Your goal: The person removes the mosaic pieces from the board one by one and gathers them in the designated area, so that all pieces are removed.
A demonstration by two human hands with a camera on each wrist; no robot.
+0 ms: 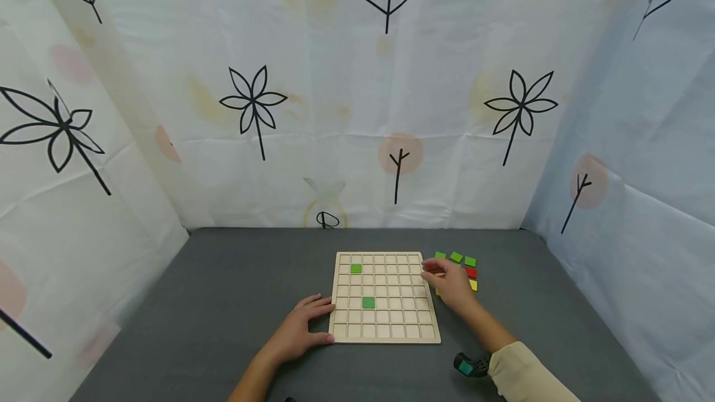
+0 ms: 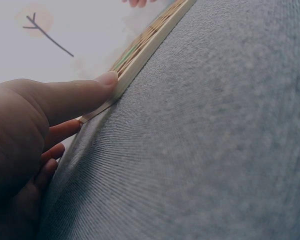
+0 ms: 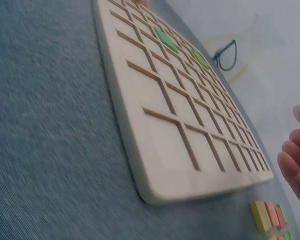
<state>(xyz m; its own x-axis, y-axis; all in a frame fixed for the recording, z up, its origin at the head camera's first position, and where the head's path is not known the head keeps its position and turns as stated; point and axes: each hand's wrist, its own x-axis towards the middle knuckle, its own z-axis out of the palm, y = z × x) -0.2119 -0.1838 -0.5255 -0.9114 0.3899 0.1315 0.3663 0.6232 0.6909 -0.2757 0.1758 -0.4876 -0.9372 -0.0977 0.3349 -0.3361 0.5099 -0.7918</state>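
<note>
A pale wooden grid board (image 1: 393,338) lies flat on the grey cloth. Two green tiles sit in its cells: a lighter one (image 1: 355,268) near the back left and a darker one (image 1: 368,303) nearer the middle. My left hand (image 1: 296,330) rests at the board's left edge, its thumb (image 2: 97,90) touching the rim by the near corner. Over the small tiles right of the board hovers my right hand (image 1: 451,282), thumb and forefinger apart at the board's far right side. No tile shows in its fingers in the right wrist view; part of the tile group is hidden beneath it.
Green tiles (image 1: 470,262), a red tile (image 1: 471,272) and yellow tiles (image 1: 473,285) lie right of the board. A black device (image 1: 472,366) with a teal patch is at my right wrist. Printed white curtains (image 1: 335,166) stand behind and beside the grey table (image 1: 251,272).
</note>
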